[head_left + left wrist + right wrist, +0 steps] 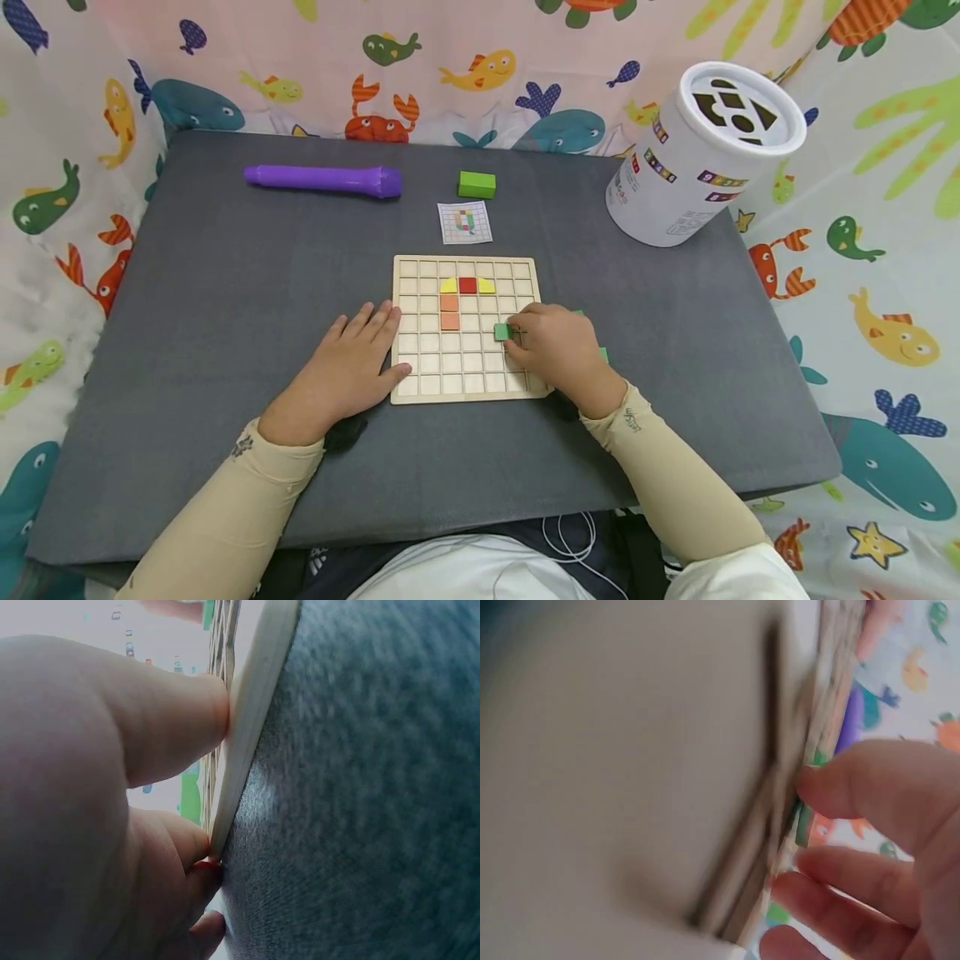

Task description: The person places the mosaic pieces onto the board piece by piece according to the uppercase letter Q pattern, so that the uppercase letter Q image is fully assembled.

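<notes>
A light wooden grid board lies on the grey table. My left hand rests along its left side, fingers extended, with the thumb on the lower left edge; the left wrist view shows the thumb against the rim. Over the board's right part, my right hand pinches a small green square block between thumb and fingers. Set in the grid are a red block between two yellow pieces, one being the left yellow piece, and two orange blocks stacked downward, including the lower orange block.
Behind the board lie a printed pattern card, a green block and a purple stick-shaped object. A white tub with a shape-hole lid stands at the back right. More green shows beside the right hand, mostly hidden.
</notes>
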The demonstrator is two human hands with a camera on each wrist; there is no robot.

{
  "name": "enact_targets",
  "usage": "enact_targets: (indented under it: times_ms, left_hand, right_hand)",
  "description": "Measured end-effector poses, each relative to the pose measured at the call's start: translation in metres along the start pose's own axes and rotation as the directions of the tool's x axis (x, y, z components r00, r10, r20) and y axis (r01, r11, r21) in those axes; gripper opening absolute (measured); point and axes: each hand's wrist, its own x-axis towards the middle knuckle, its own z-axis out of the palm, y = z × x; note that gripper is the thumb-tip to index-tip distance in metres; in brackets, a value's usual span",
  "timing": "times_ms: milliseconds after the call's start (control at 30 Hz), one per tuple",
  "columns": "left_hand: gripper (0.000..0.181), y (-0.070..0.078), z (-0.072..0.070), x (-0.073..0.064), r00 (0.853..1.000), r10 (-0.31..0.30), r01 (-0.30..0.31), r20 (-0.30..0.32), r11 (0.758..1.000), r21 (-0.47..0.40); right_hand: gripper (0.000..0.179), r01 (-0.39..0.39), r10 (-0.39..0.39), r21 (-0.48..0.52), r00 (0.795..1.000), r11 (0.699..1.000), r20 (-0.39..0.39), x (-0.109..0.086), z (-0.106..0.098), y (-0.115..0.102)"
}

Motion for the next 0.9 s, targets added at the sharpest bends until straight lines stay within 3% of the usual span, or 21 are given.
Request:
enact_targets:
  times_ms: [200, 500, 733, 900]
  left_hand:
    - [0.086, 0.002, -0.001, -0.001, 1.000, 0.008, -0.008, -0.009, 1.000, -0.005]
    - [0.085, 0.002, -0.003, -0.002, 1.000, -0.006, 0.006, -0.012, 1.000, 0.007]
    - [0.086, 0.002, -0.001, -0.001, 1.000, -0.003, 0.003, -0.013, 1.000, 0.006]
    - [0.085, 0.001, -0.001, -0.002, 1.000, -0.006, 0.006, -0.024, 1.000, 0.012]
  right_hand:
    - [0.024, 0.046, -0.046, 0.033, 0.999, 0.998, 0.016, 0.003, 0.003, -0.003]
    - [0.038, 0.076, -0.063, -0.087, 0.988, 0.993, 0.143, 0.003, -0.004, -0.009]
    - [0.031, 0.123, -0.117, -0.046, 0.986, 0.991, 0.117, -0.007, -0.006, -0.015]
    - [0.043, 0.125, -0.108, -0.090, 0.978, 0.988, 0.176, -0.008, -0.005, -0.017]
